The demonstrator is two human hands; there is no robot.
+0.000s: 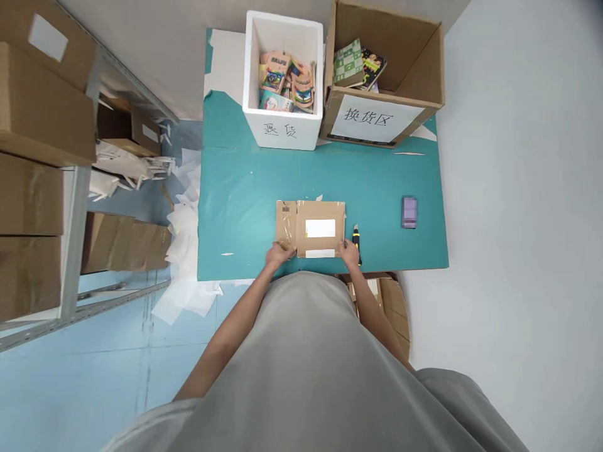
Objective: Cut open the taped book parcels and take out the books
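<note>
A small flat cardboard box (325,210) lies on the green tabletop in front of me, with white labels on its face. A taped flap is folded out at its left side. My left hand (279,253) grips the near edge of that flap. At the near right corner, the fingers of my right hand (349,252) are closed on the box's edge. Just right of that hand lies a black and yellow utility knife (357,242), its tip pointing away from me. The box's inside cannot be seen.
At the table's back stand a white foam box (282,129) holding packaged goods and a large carton (436,69) with notebooks. A purple phone-like object (409,212) lies right. Shelving (81,220) with cartons stands left, beside paper sheets (183,251) on the floor.
</note>
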